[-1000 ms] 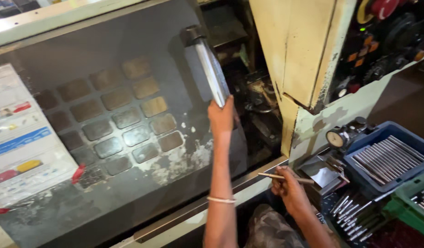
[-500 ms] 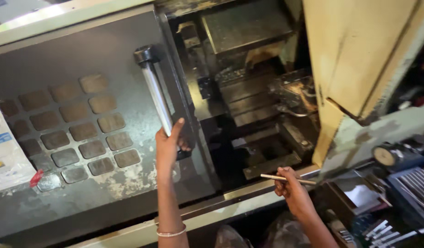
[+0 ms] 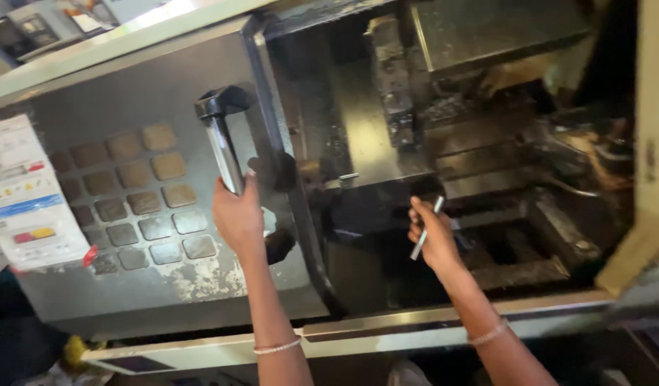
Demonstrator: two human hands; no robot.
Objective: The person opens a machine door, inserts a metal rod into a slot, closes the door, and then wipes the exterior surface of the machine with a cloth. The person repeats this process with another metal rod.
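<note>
- Nearest the camera, two bare forearms rise from the bottom edge, each with a thin bead bracelet at the wrist, crossing the pale sill (image 3: 386,332) along the machine's front.
- The left hand (image 3: 238,214) is closed around the lower end of the door handle (image 3: 222,146), a bright metal bar with a black bracket at its top; the fingers wrap it fully, thumb side toward the opening.
- The handle is fixed to the grey sliding door (image 3: 129,200), which stands to the left of the opening; its worn face shows a grid of brownish square patches and flaking paint low down.
- The right hand (image 3: 433,239) is held inside the opening, fingers pinched shut on a slim metal rod (image 3: 427,229) that slants from above the fingers down past the palm.
- A paper sheet with coloured labels (image 3: 26,196) is stuck at the door's left edge.
- Behind the right hand lies the dark machine interior (image 3: 486,143): oily metal blocks, a flat grey slab to the left, and a stepped bed below.
- Farthest up, a pale top edge (image 3: 93,53) runs along the machine housing.
</note>
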